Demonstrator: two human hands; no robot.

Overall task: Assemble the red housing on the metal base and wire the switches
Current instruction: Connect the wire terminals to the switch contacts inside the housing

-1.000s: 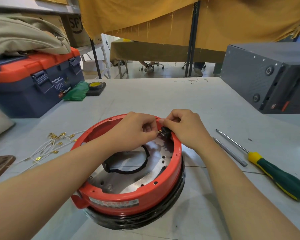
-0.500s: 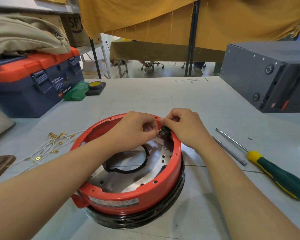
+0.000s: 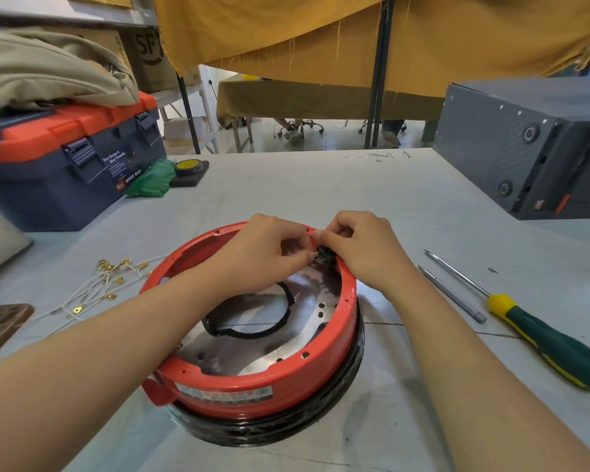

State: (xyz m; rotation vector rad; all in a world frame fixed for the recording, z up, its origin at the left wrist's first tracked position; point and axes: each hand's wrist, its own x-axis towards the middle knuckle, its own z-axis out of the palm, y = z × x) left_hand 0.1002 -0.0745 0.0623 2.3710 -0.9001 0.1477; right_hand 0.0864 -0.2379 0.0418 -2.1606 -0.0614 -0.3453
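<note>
Red housing [image 3: 252, 379]: one; two hands pinch one switch [image 3: 324, 255].

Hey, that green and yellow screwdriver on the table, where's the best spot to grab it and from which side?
Probably take the screwdriver by its thick green handle, coming from above with the right hand. It lies flat on the table at the right of the red housing, handle toward the person and thin shaft pointing away. The handle's near side looks unobstructed; a slimmer tool lies beside the shaft.
</note>
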